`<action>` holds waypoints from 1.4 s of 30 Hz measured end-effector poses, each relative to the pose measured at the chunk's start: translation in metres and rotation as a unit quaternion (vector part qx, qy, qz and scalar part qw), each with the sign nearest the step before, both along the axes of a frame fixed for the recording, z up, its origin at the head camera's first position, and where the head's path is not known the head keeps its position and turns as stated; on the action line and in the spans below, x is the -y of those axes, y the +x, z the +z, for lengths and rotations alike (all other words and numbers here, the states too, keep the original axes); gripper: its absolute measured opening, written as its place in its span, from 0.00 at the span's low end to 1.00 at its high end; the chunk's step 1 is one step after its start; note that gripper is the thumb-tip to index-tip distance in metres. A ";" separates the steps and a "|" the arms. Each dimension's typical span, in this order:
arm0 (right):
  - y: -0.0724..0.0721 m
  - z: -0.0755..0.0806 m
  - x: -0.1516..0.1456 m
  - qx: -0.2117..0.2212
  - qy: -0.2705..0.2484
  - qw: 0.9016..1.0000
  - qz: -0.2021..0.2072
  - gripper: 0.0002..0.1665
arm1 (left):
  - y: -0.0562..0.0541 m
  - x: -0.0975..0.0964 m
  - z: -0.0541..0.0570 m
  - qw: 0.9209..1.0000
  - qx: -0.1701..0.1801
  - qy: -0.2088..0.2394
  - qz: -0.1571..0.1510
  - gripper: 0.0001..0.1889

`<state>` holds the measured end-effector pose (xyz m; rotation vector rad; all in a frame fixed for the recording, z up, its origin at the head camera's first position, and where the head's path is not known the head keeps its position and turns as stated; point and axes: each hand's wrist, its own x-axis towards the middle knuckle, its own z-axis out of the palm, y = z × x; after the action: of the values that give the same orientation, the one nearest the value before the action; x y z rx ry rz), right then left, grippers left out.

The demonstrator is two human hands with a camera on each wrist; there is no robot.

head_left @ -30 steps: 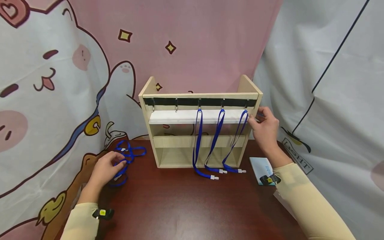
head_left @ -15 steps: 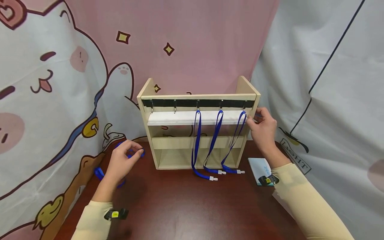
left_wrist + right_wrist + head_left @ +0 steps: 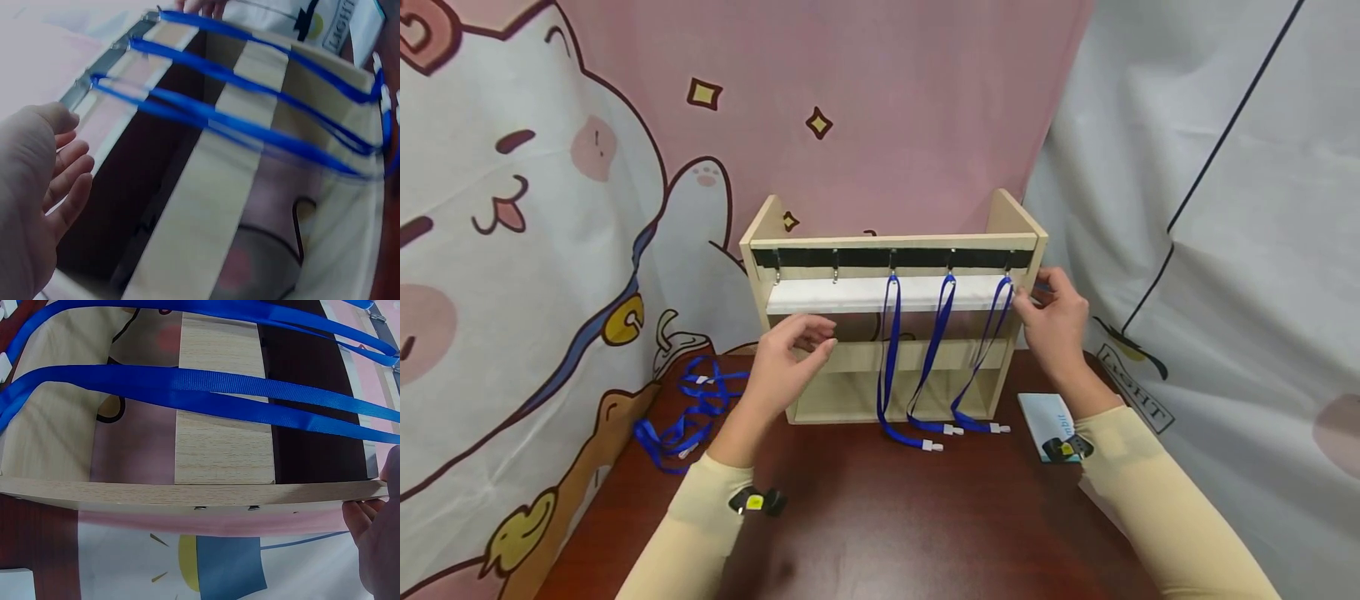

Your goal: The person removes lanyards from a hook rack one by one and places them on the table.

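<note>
A pale wooden shelf rack [image 3: 857, 357] stands on the table, with a row of hooks along a black strip [image 3: 865, 257]. Blue lanyards, a left one [image 3: 891, 350], a middle one [image 3: 937, 337] and a right one [image 3: 987, 354], hang from the three right-hand hooks. My right hand [image 3: 1058, 321] grips the rack's right side panel [image 3: 206, 492], thumb at the front edge. My left hand [image 3: 782, 367] is in front of the rack's left part, fingers loosely curled with nothing in them. In the left wrist view, its fingers [image 3: 72, 165] appear near the hook strip.
More blue lanyards [image 3: 703, 408] lie tangled on the dark red table [image 3: 880, 508] at the left. A light blue box or booklet [image 3: 1037, 412] lies at the right, partly behind my wrist. Printed cloth [image 3: 910, 108] hangs behind and at both sides.
My left hand has moved from the lanyard pile rightward and up to the rack, leaving the lanyards on the table. My right hand stays on the side panel.
</note>
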<state>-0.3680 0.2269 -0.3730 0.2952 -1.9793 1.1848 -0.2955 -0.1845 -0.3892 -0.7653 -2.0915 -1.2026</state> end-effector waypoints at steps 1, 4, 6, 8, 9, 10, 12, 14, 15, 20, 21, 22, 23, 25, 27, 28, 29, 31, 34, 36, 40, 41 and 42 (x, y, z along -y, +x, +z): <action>0.000 0.000 0.000 0.000 -0.002 1.000 0.001 0.13 | -0.003 -0.007 0.003 1.000 -0.003 0.003 0.000 0.11; -0.001 0.000 -0.001 -0.002 0.000 1.000 0.000 0.13 | -0.011 -0.025 0.010 1.000 -0.017 0.009 0.002 0.13; -0.002 -0.001 -0.001 -0.002 0.003 1.000 0.000 0.13 | -0.017 -0.036 0.014 1.000 -0.025 0.015 0.002 0.14; -0.003 -0.002 -0.001 -0.002 0.006 1.000 -0.001 0.13 | -0.021 -0.045 0.017 0.999 -0.030 0.026 -0.002 0.15; -0.004 -0.002 -0.002 -0.001 0.006 1.000 -0.001 0.13 | -0.024 -0.049 0.018 0.999 -0.032 0.034 -0.007 0.15; -0.004 -0.002 -0.002 -0.001 0.008 1.000 -0.003 0.13 | -0.026 -0.053 0.019 0.999 -0.033 0.042 -0.011 0.16; -0.005 -0.003 -0.002 0.000 0.008 1.000 -0.004 0.13 | -0.029 -0.060 0.021 0.998 -0.034 0.056 -0.015 0.17; -0.005 -0.004 -0.003 -0.001 0.008 1.000 -0.004 0.13 | -0.033 -0.065 0.022 0.997 -0.033 0.068 -0.017 0.18; -0.006 -0.005 -0.003 -0.001 0.007 1.000 -0.004 0.12 | -0.035 -0.068 0.023 0.997 -0.032 0.071 -0.016 0.18; -0.007 -0.006 -0.003 -0.004 0.001 1.000 -0.001 0.12 | -0.039 -0.081 0.031 0.997 -0.022 0.073 0.002 0.19; -0.007 -0.006 -0.003 -0.004 0.001 1.000 -0.001 0.12 | -0.039 -0.083 0.032 0.997 -0.021 0.071 0.006 0.18; -0.007 -0.006 -0.003 -0.003 0.000 1.000 0.000 0.12 | -0.039 -0.085 0.034 0.997 -0.021 0.069 0.012 0.18; -0.007 -0.005 -0.002 -0.001 0.000 1.000 0.000 0.12 | -0.039 -0.087 0.035 0.997 -0.020 0.068 0.016 0.18; -0.006 -0.005 -0.002 0.001 0.000 1.000 0.001 0.13 | -0.040 -0.090 0.036 0.997 -0.021 0.067 0.027 0.17; -0.005 -0.004 -0.001 0.002 -0.001 1.000 0.003 0.12 | -0.040 -0.092 0.037 0.997 -0.022 0.068 0.038 0.16; -0.005 -0.004 0.000 0.003 -0.001 1.000 0.004 0.12 | -0.040 -0.093 0.038 0.996 -0.023 0.069 0.042 0.15; -0.004 -0.004 0.000 0.002 0.000 1.000 0.004 0.12 | -0.040 -0.094 0.038 0.996 -0.024 0.071 0.045 0.15; -0.004 -0.004 -0.001 0.000 0.003 1.000 0.003 0.12 | -0.041 -0.095 0.038 0.996 -0.026 0.073 0.049 0.14; -0.004 -0.004 -0.002 -0.005 0.003 1.000 0.001 0.11 | -0.041 -0.095 0.039 0.995 -0.031 0.079 0.052 0.12; -0.003 -0.003 -0.002 -0.008 0.003 1.000 0.001 0.11 | -0.042 -0.096 0.039 0.995 -0.036 0.083 0.052 0.11; -0.003 -0.003 -0.003 -0.011 0.001 1.000 0.004 0.12 | -0.042 -0.096 0.040 0.993 -0.049 0.095 0.045 0.09; -0.003 -0.003 -0.003 -0.012 0.000 1.000 0.005 0.12 | -0.042 -0.096 0.040 0.993 -0.053 0.096 0.043 0.08; -0.003 -0.003 -0.003 -0.012 -0.001 1.000 0.007 0.12 | -0.042 -0.097 0.040 0.993 -0.056 0.098 0.042 0.08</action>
<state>-0.3713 0.2296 -0.3762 0.3203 -1.9583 1.1867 -0.3375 -0.0878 -0.3493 -0.6342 -1.8642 -1.2670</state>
